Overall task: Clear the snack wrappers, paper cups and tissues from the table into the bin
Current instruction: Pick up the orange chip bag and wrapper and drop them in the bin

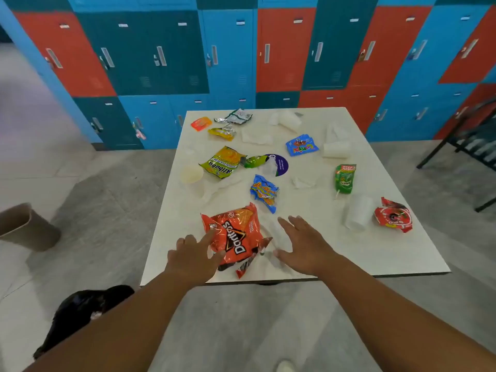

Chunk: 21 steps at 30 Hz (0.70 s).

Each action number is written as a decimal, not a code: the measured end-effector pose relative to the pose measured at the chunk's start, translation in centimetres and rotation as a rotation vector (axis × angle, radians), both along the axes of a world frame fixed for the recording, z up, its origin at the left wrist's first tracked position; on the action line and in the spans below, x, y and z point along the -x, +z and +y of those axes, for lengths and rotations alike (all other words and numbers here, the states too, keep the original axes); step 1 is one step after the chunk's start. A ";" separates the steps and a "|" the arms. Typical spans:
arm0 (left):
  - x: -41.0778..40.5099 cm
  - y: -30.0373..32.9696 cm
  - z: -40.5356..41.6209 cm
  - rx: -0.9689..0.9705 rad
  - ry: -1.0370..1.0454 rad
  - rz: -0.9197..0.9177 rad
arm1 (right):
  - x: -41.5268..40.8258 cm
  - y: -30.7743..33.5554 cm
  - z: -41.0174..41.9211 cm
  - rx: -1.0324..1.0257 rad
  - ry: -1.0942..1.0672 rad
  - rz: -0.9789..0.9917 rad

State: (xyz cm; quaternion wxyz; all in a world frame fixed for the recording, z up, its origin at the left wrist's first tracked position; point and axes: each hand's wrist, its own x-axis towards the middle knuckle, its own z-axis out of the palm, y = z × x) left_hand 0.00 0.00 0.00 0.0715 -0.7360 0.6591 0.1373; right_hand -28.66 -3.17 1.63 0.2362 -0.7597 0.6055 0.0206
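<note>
An orange Doritos bag (pixel 236 234) lies at the near edge of the white table (pixel 375 253). My left hand (pixel 193 255) touches the bag's left side with index finger and thumb stretched out. My right hand (pixel 303 244) hovers open just right of the bag, fingers spread over a white tissue (pixel 276 234). Farther off lie a blue wrapper (pixel 264 193), a yellow-green bag (pixel 222 162), a green pouch (pixel 345 178), a red wrapper (pixel 393 216) and a paper cup (pixel 358 212) on its side. The brown bin (pixel 26 226) stands on the floor at the left.
More wrappers, cups and tissues are scattered across the far half of the table, among them a blue packet (pixel 302 145) and a cup (pixel 336 149). Coloured lockers (pixel 228 55) line the wall behind. A dark chair (pixel 467 140) stands at the right. A black bag (pixel 83 310) lies on the floor.
</note>
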 end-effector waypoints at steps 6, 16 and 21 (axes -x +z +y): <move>0.5 -1.3 -1.4 0.007 0.118 0.130 | -0.8 -1.1 -2.3 -0.019 0.010 -0.018; 1.6 -2.5 -2.8 0.101 0.309 0.585 | -1.0 -1.8 -3.7 -0.031 0.006 -0.054; 0.6 -2.4 -3.2 0.155 0.394 0.649 | -1.2 -2.0 -5.0 -0.013 -0.024 -0.066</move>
